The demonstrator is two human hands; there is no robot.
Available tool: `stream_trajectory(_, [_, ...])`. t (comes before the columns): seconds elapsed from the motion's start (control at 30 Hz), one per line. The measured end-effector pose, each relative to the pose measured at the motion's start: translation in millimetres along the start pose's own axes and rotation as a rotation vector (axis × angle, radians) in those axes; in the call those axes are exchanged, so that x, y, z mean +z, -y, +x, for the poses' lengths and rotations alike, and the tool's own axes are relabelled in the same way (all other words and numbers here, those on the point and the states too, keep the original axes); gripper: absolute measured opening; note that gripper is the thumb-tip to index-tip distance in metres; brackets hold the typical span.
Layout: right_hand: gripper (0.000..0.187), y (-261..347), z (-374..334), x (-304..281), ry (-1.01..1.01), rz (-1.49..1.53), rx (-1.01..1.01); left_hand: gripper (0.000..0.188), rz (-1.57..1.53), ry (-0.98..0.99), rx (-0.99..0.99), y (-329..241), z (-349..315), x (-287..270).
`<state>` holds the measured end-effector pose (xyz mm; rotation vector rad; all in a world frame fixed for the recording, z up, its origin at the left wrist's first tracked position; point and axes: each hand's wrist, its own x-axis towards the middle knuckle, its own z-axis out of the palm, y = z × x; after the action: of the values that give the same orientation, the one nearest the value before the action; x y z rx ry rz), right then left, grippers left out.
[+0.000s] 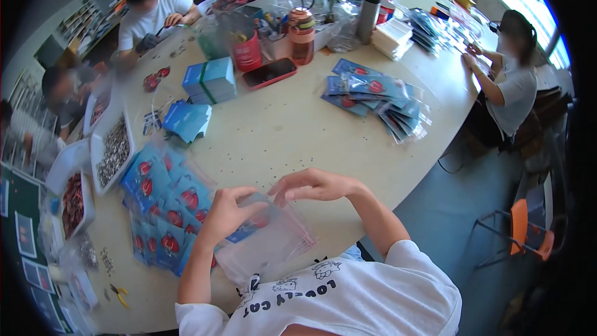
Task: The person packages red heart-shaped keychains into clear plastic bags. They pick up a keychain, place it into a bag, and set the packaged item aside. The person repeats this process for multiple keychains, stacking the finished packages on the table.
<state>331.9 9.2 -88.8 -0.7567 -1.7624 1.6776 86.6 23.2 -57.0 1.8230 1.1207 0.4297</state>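
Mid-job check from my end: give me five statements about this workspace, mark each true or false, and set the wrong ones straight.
1. A green band wraps the block of blue cards. True.
2. The phone lies on the floor. False: it lies on the table, near the orange-pink bottle.
3. Blue packets with red items are heaped to the left of the left hand. True.
4. The yellow-handled pliers are in the right hand. False: they lie on the table, over at the person's left.
5. Clear plastic bags lie at the table's near edge. True.
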Motion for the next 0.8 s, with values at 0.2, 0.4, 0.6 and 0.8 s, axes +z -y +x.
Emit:
stream_trajectory(0.2, [0.026, 4.8, -30.6, -12.5, -0.319, -0.268, 0.021, 0.025, 0.179, -0.140, 0.291, -50.3, 33.5, 14.4])
stream_trajectory(0.4, [0.023, -14.4, -119.9, -79.1, -1.016, -0.006, -0.106, 0.011, 0.300, -0.144, 1.186, -136.7, -15.6, 13.1])
stream_trajectory(0.6, [0.032, -16.7, -154.9, -180.3, -1.307, -0.206, -0.101, 0.021, -0.095, -0.740, 1.383, -203.6, -51.9, 90.5])
stream_trajectory(0.8, [0.039, -31.4, -140.0, -229.3, -1.233, -0.416, 0.081, 0.024, 0.270, -0.319, 1.258, -202.6, -61.2, 85.7])
